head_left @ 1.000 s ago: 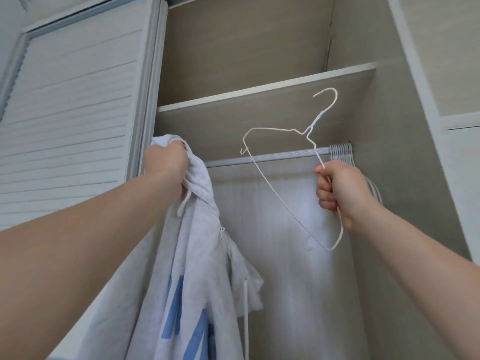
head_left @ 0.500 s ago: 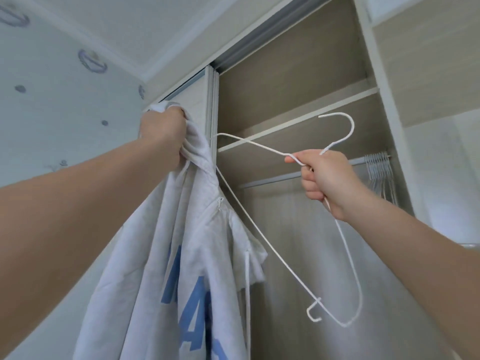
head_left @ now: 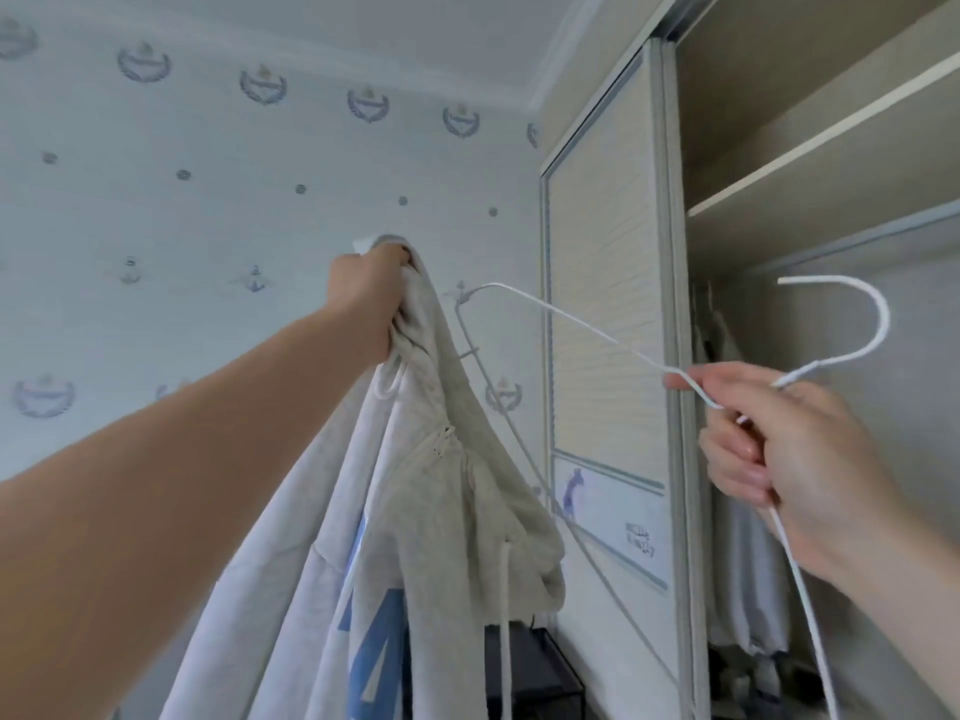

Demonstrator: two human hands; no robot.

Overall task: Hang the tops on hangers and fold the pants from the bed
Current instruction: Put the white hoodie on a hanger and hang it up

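Note:
My left hand [head_left: 370,298] grips the top of a light grey hooded top [head_left: 415,522] with blue lettering and holds it up high, so the garment hangs down below my fist with its drawstring dangling. My right hand [head_left: 789,459] grips a white wire hanger [head_left: 587,327] near its neck, the hook curving up to the right. One end of the hanger reaches left and sits just behind the hood, close to my left hand. Whether it is inside the garment I cannot tell.
An open wardrobe [head_left: 810,210] with a shelf and a rail stands on the right, some clothes [head_left: 743,563] hanging inside. Its louvred sliding door [head_left: 602,283] is left of the opening. A dark box-like object [head_left: 530,667] sits low by the patterned wall [head_left: 208,174].
The view has swung left from the wardrobe toward the wall. My right hand has carried the hanger leftward, its end now up beside the hood. My left hand keeps holding the top.

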